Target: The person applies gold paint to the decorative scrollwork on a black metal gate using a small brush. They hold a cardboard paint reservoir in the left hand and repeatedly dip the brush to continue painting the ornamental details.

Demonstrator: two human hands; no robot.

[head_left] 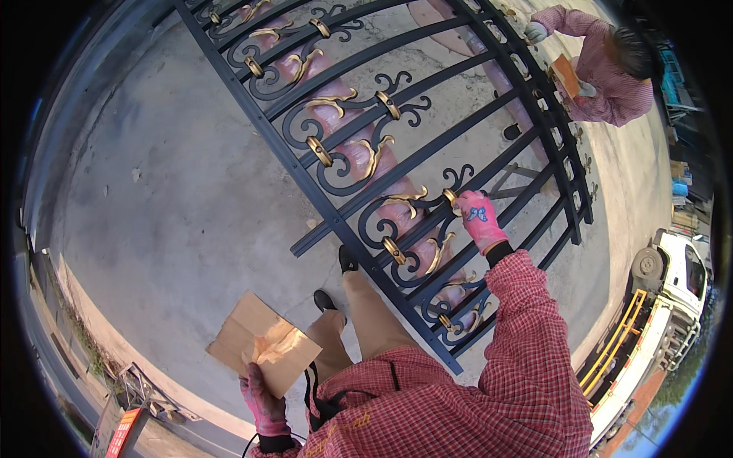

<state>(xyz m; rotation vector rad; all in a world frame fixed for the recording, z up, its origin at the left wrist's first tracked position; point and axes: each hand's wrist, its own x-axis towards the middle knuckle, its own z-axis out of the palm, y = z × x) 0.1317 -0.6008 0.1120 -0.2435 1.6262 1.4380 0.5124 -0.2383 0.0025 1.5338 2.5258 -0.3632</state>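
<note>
The person's right arm, in a red-checked sleeve, stretches forward and up, nearly straight, to a black wrought-iron gate panel [427,153] that lies raised off the ground in front of them. The right hand [479,220], in a pink glove with a small blue butterfly on the back, rests on the ironwork just beside a gold-painted leaf scroll [408,200]; its grip is curled down over a bar near a gold collar [450,196], fingers pressed together, though what lies under the fingertips I cannot make out.

The left arm is bent close to the body, low at the person's side. The left hand [263,404], also in a pink glove, pinches the lower edge of a creased sheet of brown paper [263,343], which fans out flat above it; its middle is smeared with shiny gold.

The panel is made of long curved bars, crossed by straight ones, with black curls and gold leaves and rings between them. Below it lies rough grey concrete ground [175,198].

At the far end of the panel a second person [611,76], in a like checked shirt, bends over the bars with a brown piece [566,75] in hand. A white truck [672,290] stands to the right.
</note>
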